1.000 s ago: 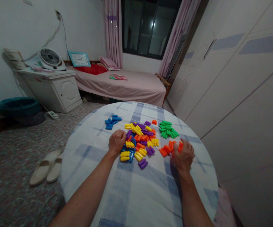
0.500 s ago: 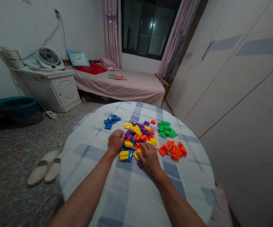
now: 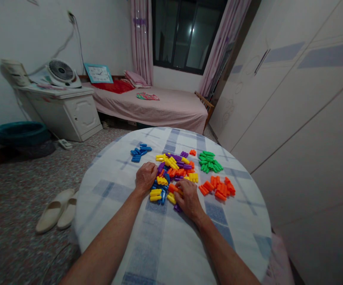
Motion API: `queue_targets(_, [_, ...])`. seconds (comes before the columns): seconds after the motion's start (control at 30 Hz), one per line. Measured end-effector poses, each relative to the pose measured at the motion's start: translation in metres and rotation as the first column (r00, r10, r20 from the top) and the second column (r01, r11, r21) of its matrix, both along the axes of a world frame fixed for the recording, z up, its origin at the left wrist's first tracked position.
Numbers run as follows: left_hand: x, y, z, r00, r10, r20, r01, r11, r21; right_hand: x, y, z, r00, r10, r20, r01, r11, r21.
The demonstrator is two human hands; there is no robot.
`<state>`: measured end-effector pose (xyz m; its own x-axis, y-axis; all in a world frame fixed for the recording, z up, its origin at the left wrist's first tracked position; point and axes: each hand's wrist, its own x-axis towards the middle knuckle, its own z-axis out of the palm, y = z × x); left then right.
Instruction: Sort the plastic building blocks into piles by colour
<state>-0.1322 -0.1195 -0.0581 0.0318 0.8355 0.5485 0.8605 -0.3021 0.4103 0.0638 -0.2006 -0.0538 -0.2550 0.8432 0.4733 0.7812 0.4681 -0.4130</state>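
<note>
A mixed heap of yellow, purple, orange and blue plastic building pieces [image 3: 173, 162] lies mid-table. At its left edge rests my left hand [image 3: 146, 177], fingers curled in against the pieces; whatever they may hold is hidden. My right hand [image 3: 187, 196] is at the heap's near right side, thumb and fingers closed on an orange plastic piece [image 3: 173, 188]. Just below that piece lies a yellow piece [image 3: 171, 198], and a purple piece [image 3: 177, 208] sits partly under my right hand. Yellow pieces [image 3: 155, 194] lie near my left fingers.
Sorted groups surround the heap: blue pieces [image 3: 140, 152] at far left, green pieces [image 3: 209, 162] at far right, orange pieces [image 3: 219, 188] to the right. Small purple pieces [image 3: 184, 154] and an orange piece [image 3: 192, 152] lie behind. A checked cloth covers the round table [image 3: 106, 213].
My right hand has closed on an orange piece and shifted it slightly, uncovering more of the yellow piece below. My left hand stays almost where it was.
</note>
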Motion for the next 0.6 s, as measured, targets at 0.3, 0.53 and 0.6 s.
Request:
queue_targets(0.3, [-0.001,0.001,0.0,1.0,-0.018,0.024,0.018,1.0,-0.005,0.011,0.006,0.001,0.984,-0.111,-0.137,0.119,0.991,0.055])
queue_targets(0.53, [0.0,-0.001,0.001,1.0,-0.021,0.016,0.021,1.0,-0.008,0.079,0.014,0.013,0.814,-0.501,-0.294,0.567,0.793,0.221])
queue_targets(0.6, [0.0,-0.001,0.001,1.0,-0.018,0.013,0.018,1.0,-0.006,0.104,0.013,0.015,0.71,-0.625,-0.324,0.701,0.675,0.233])
